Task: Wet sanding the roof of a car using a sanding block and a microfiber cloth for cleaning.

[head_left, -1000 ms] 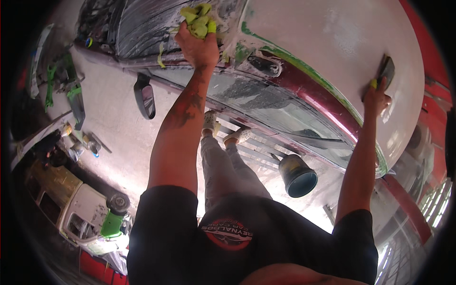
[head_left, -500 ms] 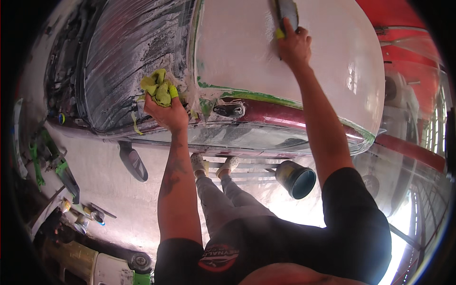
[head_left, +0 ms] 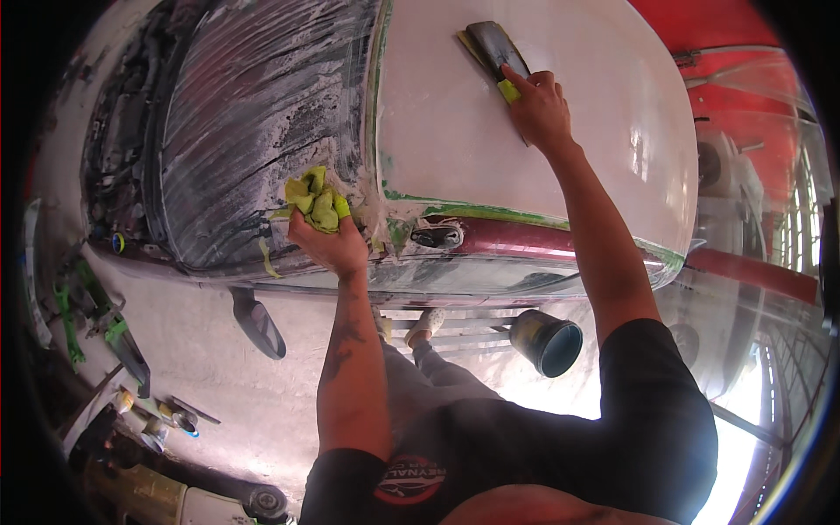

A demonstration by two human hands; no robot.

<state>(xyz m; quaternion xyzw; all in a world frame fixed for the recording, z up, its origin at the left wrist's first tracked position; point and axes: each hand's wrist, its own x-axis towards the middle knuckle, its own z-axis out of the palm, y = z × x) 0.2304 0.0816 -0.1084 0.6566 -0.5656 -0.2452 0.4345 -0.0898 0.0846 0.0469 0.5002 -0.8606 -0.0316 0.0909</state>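
My right hand is closed around a long dark sanding block, which lies slantwise on the pale, dusty roof of a car. A bit of yellow-green shows beside my right fingers. Bunched in my left hand is a crumpled yellow-green cloth. That hand rests by the near edge of the windshield, whose glass is streaked with whitish residue. Green and maroon paint shows along the roof's near edge, around a dark oval opening.
A side mirror sticks out from the car's near side. My feet are on a slatted platform, beside a dark bucket. Green parts and tools lie on the floor at left. Plastic sheeting hangs at right.
The sanding block has shifted left over the roof and turned to a steeper slant, with my right hand still on it. My left hand keeps the cloth near the same spot. The view has shifted slightly.
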